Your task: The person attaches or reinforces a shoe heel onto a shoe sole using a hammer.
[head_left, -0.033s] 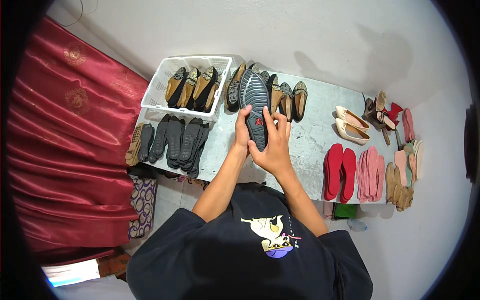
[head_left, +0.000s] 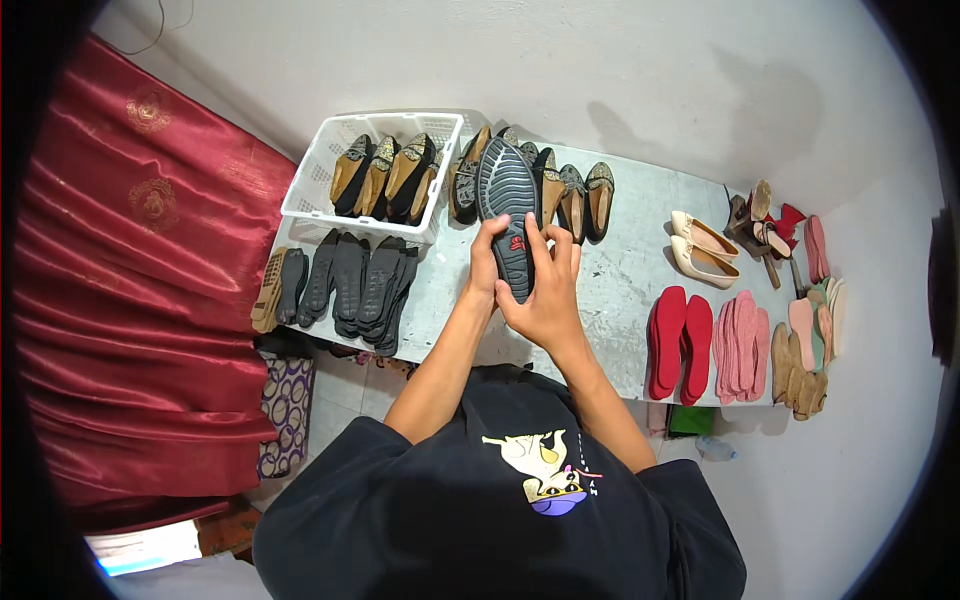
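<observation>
Both my hands grip a black shoe sole [head_left: 507, 185], held above the middle of the table with its ridged underside up and a small red mark near the waist. My left hand [head_left: 485, 258] closes on its left edge, the thumb pressed on the tread. From the right, my right hand [head_left: 548, 285] holds the heel half, fingers along the edge and thumb near the heel end. Whether a shoe upper is attached underneath cannot be seen. Behind it stand several patterned flat shoes [head_left: 599, 200], partly hidden by the sole.
A white plastic basket [head_left: 300, 213] of flat shoes stands at the back left of the table [head_left: 610, 285]. Dark soles [head_left: 375, 290] lie in front of it. To the right are cream flats [head_left: 703, 250], red insoles [head_left: 667, 340], pink insoles [head_left: 740, 350] and a hammer [head_left: 772, 270].
My left thumb has shifted slightly down and inward on the sole. Everything else looks the same.
</observation>
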A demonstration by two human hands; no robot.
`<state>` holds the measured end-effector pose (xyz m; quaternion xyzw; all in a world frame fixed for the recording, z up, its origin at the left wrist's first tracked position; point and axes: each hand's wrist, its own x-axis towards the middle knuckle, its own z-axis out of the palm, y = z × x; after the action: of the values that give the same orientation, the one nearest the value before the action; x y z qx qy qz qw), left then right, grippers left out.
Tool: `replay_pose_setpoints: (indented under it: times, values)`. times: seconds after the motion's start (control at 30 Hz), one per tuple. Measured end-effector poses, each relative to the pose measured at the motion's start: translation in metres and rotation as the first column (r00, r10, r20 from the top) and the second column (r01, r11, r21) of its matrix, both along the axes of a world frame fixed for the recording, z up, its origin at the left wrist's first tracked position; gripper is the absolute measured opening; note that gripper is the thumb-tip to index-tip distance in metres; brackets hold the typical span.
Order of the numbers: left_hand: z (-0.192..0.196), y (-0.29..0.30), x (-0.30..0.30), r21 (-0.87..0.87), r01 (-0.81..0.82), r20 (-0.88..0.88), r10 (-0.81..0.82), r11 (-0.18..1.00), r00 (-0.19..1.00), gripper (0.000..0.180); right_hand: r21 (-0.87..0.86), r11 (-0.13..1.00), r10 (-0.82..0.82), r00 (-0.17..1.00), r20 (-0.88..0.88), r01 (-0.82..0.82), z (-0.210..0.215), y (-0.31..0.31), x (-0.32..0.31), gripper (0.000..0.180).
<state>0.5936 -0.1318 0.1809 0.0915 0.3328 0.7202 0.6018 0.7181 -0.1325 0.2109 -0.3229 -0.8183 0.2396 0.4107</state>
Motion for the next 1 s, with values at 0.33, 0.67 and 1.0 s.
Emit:
replay_pose_setpoints:
  times: [0.33,0.67,1.0]
  values:
    - [0.025,0.001,-0.025,-0.020,0.118,-0.055,-0.119,0.993,0.991,0.046,-0.280,0.954,0.032,0.966,-0.256,-0.106,0.004,0.003,-0.014,0.099]
    - [-0.002,0.012,-0.063,0.029,0.189,-0.208,-0.179,0.982,0.962,0.033,-0.634,0.653,-0.042,0.816,-0.577,-0.415,-0.035,0.002,-0.043,0.070]
    - [-0.028,0.014,-0.075,0.008,0.166,-0.172,-0.162,0.986,0.972,0.029,-0.592,0.723,0.053,0.882,-0.468,-0.358,-0.038,0.000,-0.048,0.081]
